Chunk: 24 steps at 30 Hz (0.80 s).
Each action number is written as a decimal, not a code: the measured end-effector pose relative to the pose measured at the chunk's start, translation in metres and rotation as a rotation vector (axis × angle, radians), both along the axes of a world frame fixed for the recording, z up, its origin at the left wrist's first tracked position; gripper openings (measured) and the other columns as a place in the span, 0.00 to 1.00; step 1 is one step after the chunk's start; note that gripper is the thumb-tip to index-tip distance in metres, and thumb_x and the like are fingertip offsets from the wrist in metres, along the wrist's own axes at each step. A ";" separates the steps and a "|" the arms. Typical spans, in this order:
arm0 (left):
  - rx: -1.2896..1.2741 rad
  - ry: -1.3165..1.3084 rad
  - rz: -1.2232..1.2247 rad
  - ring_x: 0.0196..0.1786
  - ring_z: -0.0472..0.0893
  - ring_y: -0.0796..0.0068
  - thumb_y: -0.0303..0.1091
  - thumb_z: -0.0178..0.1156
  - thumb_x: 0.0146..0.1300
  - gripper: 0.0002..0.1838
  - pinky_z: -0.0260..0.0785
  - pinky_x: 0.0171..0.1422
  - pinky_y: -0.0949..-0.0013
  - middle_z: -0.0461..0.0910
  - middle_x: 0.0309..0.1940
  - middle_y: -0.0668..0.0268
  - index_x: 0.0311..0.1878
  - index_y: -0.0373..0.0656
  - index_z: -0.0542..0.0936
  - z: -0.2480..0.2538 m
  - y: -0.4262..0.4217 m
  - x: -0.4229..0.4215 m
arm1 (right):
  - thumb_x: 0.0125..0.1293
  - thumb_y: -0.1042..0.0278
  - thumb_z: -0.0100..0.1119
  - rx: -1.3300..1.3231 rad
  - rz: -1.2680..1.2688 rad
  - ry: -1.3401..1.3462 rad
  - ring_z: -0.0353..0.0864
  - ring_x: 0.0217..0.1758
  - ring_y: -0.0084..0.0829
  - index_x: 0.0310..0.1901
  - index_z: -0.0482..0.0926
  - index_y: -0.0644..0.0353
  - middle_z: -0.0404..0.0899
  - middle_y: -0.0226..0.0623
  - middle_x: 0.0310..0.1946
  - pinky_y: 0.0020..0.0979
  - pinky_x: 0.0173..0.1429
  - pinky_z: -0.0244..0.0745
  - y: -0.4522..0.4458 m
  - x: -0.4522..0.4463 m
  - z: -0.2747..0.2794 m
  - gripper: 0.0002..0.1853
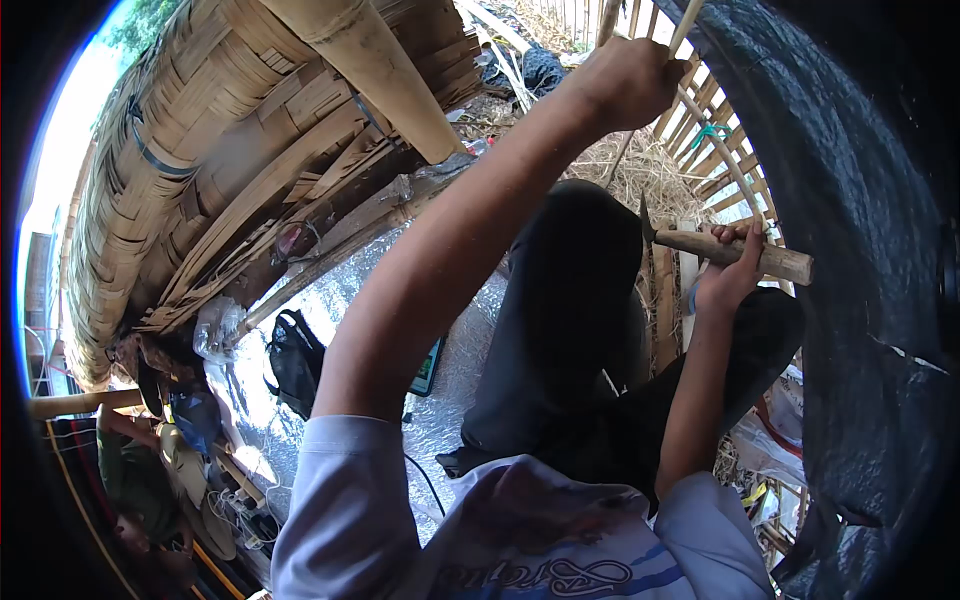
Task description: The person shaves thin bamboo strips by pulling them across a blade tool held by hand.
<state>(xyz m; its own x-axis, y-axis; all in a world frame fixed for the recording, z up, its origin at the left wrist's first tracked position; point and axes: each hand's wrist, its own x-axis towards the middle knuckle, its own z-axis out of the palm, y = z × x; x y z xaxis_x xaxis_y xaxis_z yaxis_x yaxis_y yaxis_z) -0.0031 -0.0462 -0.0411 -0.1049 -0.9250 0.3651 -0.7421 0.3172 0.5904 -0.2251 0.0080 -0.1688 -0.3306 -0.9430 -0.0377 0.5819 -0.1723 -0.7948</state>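
My left hand (632, 84) is raised at the top of the view, closed in a fist around a thin bamboo strip (735, 165). The strip bends down from the fist toward my right hand. Over my bent leg, my right hand (732, 272) grips a knife (785, 263) with a thick wooden handle. Its short dark blade (646, 216) points upward at the handle's left end. The lower end of the strip reaches my right hand near the handle; whether the blade touches it, I cannot tell.
A big woven bamboo panel (225, 110) and a bamboo pole (385, 75) hang at upper left. Black sheeting (860, 300) lines the right side. Below lie a silvery mat (250, 400), a black bag (294, 362) and a phone (428, 368). Another person (150, 480) is at lower left.
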 end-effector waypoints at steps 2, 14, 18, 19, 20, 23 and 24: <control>0.005 -0.035 0.021 0.30 0.82 0.63 0.46 0.44 0.67 0.24 0.72 0.40 0.63 0.81 0.23 0.58 0.29 0.37 0.82 0.002 0.001 0.005 | 0.64 0.67 0.55 -0.034 0.012 0.004 0.66 0.26 0.25 0.28 0.65 0.57 0.63 0.29 0.22 0.34 0.41 0.69 0.001 0.006 0.002 0.10; 0.061 0.047 0.013 0.27 0.80 0.68 0.46 0.48 0.65 0.23 0.70 0.36 0.65 0.78 0.20 0.58 0.28 0.34 0.78 0.006 -0.004 0.006 | 0.62 0.70 0.57 -0.055 0.060 -0.075 0.66 0.26 0.25 0.28 0.65 0.58 0.63 0.29 0.22 0.34 0.40 0.68 -0.017 0.012 0.007 0.10; 0.099 0.091 0.032 0.26 0.79 0.69 0.47 0.47 0.66 0.23 0.70 0.36 0.66 0.77 0.20 0.59 0.28 0.35 0.78 0.010 0.001 0.007 | 0.63 0.70 0.57 -0.055 0.072 -0.071 0.67 0.26 0.25 0.28 0.64 0.57 0.63 0.29 0.22 0.34 0.40 0.68 -0.015 0.015 -0.001 0.10; 0.100 0.093 0.032 0.26 0.79 0.69 0.47 0.47 0.66 0.23 0.70 0.36 0.66 0.77 0.20 0.59 0.28 0.35 0.78 0.009 0.001 0.005 | 0.63 0.70 0.56 -0.046 0.070 -0.065 0.67 0.26 0.25 0.28 0.64 0.57 0.63 0.29 0.21 0.34 0.40 0.68 -0.015 0.016 -0.001 0.11; 0.071 0.086 0.034 0.26 0.79 0.62 0.47 0.47 0.66 0.23 0.70 0.37 0.62 0.78 0.19 0.57 0.27 0.37 0.79 0.008 0.000 0.004 | 0.63 0.70 0.57 -0.049 0.069 -0.060 0.67 0.25 0.25 0.28 0.64 0.56 0.63 0.28 0.21 0.34 0.39 0.68 -0.016 0.017 -0.002 0.11; 0.066 0.095 0.062 0.27 0.80 0.56 0.47 0.47 0.66 0.23 0.71 0.38 0.58 0.78 0.18 0.55 0.26 0.38 0.80 0.009 -0.001 0.003 | 0.62 0.71 0.57 -0.067 0.087 -0.082 0.67 0.25 0.24 0.29 0.64 0.57 0.63 0.28 0.21 0.34 0.39 0.68 -0.015 0.019 0.004 0.11; 0.093 0.113 0.091 0.27 0.80 0.56 0.48 0.46 0.65 0.23 0.70 0.38 0.59 0.78 0.19 0.55 0.26 0.38 0.80 0.009 -0.001 0.003 | 0.62 0.71 0.57 -0.067 0.082 -0.083 0.67 0.25 0.24 0.29 0.64 0.57 0.63 0.28 0.21 0.34 0.39 0.68 -0.015 0.021 0.007 0.11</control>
<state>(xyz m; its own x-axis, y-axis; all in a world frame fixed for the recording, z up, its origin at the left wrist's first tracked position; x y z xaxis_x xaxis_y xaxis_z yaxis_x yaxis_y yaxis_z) 0.0002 -0.0473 -0.0318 0.0175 -0.9591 0.2825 -0.6923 0.1923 0.6955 -0.2043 -0.0071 -0.1614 -0.2508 -0.9680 0.0020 0.6594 -0.1724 -0.7318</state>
